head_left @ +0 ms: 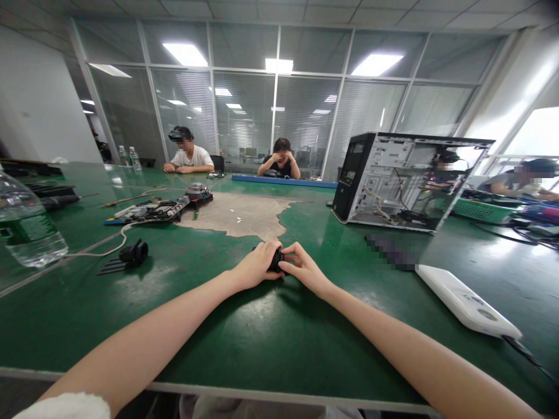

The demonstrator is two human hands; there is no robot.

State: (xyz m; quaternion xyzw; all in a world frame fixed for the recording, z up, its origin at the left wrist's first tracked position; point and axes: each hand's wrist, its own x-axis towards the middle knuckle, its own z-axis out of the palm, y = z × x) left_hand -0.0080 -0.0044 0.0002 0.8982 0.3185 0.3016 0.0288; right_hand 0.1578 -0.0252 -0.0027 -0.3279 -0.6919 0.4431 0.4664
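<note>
Near the middle of the green table (209, 343), my left hand (258, 265) wraps round a small black part (276, 260) from the left. The fingers of my right hand (304, 269) pinch the same part at its right side. Much of the part is hidden between the two hands. Another black part with a round end and several flat prongs (133, 253) lies on the table to the left of my hands. Beyond my hands is a bare brownish patch (244, 212) in the green surface, with small white bits on it.
An open computer case (384, 180) stands at the right, behind a white device (467, 299) with a cable. A circuit board (152, 210) lies at the left, near a clear bottle (30, 227). Several people sit around the table. A green basket (480, 209) is far right.
</note>
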